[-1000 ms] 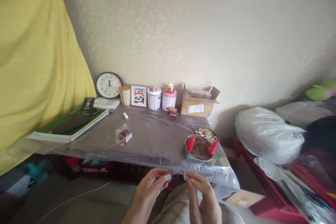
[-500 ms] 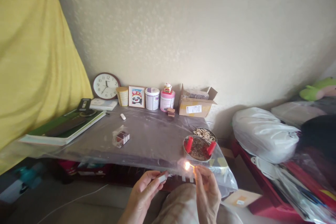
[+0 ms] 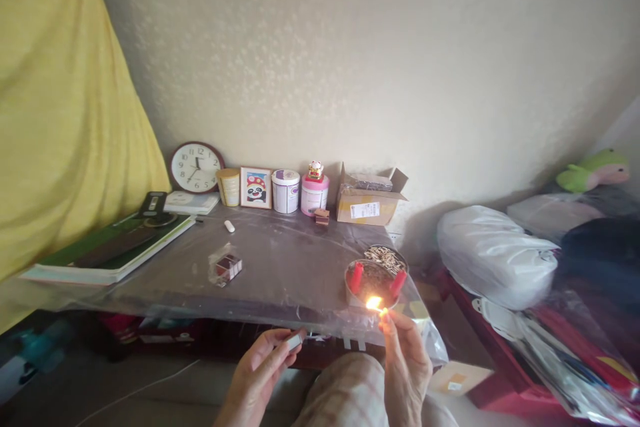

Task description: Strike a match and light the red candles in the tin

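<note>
Right hand (image 3: 406,367): grip pinching a burning match (image 3: 381,310), flame at the near rim of the round tin (image 3: 350,293) holding two red candles (image 3: 356,277). Left hand (image 3: 260,367): grip pinching a matchbox (image 3: 295,341), below the counter (image 3: 295,260) edge.

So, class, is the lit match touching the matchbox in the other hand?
Apart. The head view shows the lit match pinched in the right hand and the matchbox in the left hand, with a clear gap between them.
</note>
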`<state>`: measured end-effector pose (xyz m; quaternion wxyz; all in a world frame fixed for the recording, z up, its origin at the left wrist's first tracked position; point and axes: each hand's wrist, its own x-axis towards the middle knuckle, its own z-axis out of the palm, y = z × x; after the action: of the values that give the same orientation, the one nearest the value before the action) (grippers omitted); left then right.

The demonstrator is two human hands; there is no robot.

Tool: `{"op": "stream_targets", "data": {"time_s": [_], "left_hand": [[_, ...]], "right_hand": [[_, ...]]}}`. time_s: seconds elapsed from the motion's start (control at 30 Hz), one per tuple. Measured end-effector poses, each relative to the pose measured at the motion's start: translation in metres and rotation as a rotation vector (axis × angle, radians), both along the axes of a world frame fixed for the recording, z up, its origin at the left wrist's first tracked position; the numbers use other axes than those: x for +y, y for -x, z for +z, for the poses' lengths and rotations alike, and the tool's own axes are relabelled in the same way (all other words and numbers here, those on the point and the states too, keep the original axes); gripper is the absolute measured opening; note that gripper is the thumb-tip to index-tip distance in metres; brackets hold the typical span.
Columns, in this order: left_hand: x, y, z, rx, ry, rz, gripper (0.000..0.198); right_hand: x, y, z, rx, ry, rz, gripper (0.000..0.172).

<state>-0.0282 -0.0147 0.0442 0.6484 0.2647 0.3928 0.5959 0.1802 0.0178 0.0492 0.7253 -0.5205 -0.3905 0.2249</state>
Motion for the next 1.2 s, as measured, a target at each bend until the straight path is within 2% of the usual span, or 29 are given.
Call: {"op": "stream_targets", "data": {"time_s": [0.3, 0.67, 0.9, 1.2], "left_hand": [[0.001, 0.002, -0.004, 0.03, 0.016, 0.012, 0.031], [0.006, 0.005, -0.011, 0.043, 0.018, 0.013, 0.029], [0.006, 0.006, -0.01, 0.061, 0.032, 0.009, 0.031], [0.009, 0.01, -0.015, 0.048, 0.053, -0.002, 0.034]], "right_hand": [[0.01, -0.001, 0.0, 0.039, -0.008, -0.016, 0.029], [0.019, -0.008, 0.007, 0.155, 0.059, 0.103, 0.033], [0.032, -0.011, 0.013, 0.226, 0.051, 0.173, 0.03], [0.044, -0.012, 0.03, 0.073, 0.082, 0.102, 0.035]]}}
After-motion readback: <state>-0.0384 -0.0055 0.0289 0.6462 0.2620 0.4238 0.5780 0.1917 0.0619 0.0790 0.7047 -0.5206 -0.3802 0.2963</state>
